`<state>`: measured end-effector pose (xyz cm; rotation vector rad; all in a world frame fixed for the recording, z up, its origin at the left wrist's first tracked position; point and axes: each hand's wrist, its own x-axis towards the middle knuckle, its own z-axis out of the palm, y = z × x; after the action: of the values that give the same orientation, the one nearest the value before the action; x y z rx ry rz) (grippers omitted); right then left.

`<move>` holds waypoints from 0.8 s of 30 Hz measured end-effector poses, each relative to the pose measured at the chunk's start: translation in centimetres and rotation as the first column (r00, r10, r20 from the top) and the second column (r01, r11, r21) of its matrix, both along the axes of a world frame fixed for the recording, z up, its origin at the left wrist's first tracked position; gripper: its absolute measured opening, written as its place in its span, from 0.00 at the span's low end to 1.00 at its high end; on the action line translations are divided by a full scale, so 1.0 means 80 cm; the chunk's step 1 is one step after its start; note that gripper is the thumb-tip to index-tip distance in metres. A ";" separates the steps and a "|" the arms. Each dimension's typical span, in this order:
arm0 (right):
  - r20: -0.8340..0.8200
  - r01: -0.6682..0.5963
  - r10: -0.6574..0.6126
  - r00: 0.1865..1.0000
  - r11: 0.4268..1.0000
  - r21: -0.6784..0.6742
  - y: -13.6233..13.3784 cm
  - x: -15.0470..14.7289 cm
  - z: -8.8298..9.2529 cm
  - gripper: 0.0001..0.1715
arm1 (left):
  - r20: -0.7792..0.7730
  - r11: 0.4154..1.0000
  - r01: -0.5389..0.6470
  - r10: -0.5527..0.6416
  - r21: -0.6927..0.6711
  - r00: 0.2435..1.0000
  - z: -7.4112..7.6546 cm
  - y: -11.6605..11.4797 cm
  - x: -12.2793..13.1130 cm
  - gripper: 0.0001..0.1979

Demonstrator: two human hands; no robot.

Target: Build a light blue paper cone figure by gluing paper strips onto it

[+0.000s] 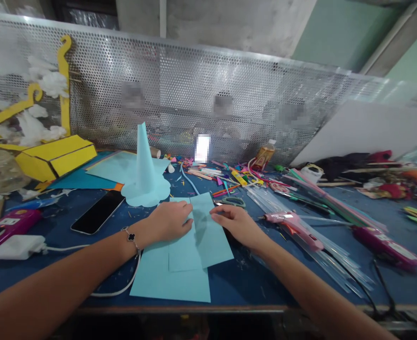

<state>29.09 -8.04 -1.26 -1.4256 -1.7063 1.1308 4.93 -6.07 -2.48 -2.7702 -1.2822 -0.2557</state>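
Several light blue paper sheets overlap on the blue table in front of me. My left hand (173,221) rests on the pile with its fingers curled in at the upper left part of the top sheet (206,245). At that sheet's right edge, my right hand (238,224) pinches the paper between thumb and fingers. Beneath lies a larger light blue sheet (173,283), partly covered. Just beyond my left hand stands a light blue paper cone (145,156) on a flat scalloped paper base (146,194). Scissors (234,201) lie behind my right hand.
A black phone (98,212) lies at left, near a white charger (19,247). Further left is a yellow card structure (55,156). At right lie a pink glue gun (295,229), clear glue sticks (343,264) and a purple power strip (388,248). A bottle (265,155) stands behind.
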 end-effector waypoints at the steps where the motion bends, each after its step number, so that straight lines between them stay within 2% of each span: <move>1: 0.004 -0.013 0.013 1.000 1.000 0.005 -0.002 0.000 0.000 0.18 | -0.002 1.000 0.004 -0.004 -0.004 1.000 0.000 -0.002 0.000 0.13; 4: 0.006 -0.050 0.050 0.999 0.999 -0.004 -0.009 0.003 -0.002 0.17 | -0.013 1.000 0.007 -0.007 -0.011 1.000 0.001 -0.006 0.000 0.14; 7: -0.017 -0.044 0.044 0.999 0.999 -0.014 -0.014 0.009 -0.006 0.15 | -0.025 1.000 -0.004 0.003 -0.019 1.000 0.001 -0.007 0.001 0.14; 10: -0.071 -0.024 0.023 0.997 1.000 -0.019 -0.021 0.015 -0.004 0.17 | -0.034 0.999 -0.010 0.008 -0.033 0.999 0.002 -0.007 0.003 0.13; 14: 0.020 -0.053 0.052 0.998 0.998 0.031 -0.031 0.015 0.006 0.21 | -0.041 0.999 -0.013 0.011 -0.044 0.999 0.008 -0.013 0.004 0.15; 17: 0.079 -0.077 0.071 0.994 0.994 0.076 -0.037 0.011 0.009 0.20 | -0.054 0.998 -0.026 0.023 -0.060 0.998 0.017 -0.022 0.003 0.20; 20: 0.113 -0.082 0.070 0.991 0.991 0.102 -0.040 0.009 0.006 0.15 | -0.066 0.996 -0.017 0.011 -0.093 0.998 0.024 -0.029 0.000 0.29; 24: 0.146 -0.088 0.069 0.987 0.988 0.124 -0.042 0.008 0.001 0.13 | -0.084 0.992 -0.007 -0.004 -0.123 0.996 0.025 -0.033 -0.005 0.39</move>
<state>29.69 -11.43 -1.14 -1.3959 -1.9136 0.9594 4.50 -8.70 -0.46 -2.8470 -1.3227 -0.0603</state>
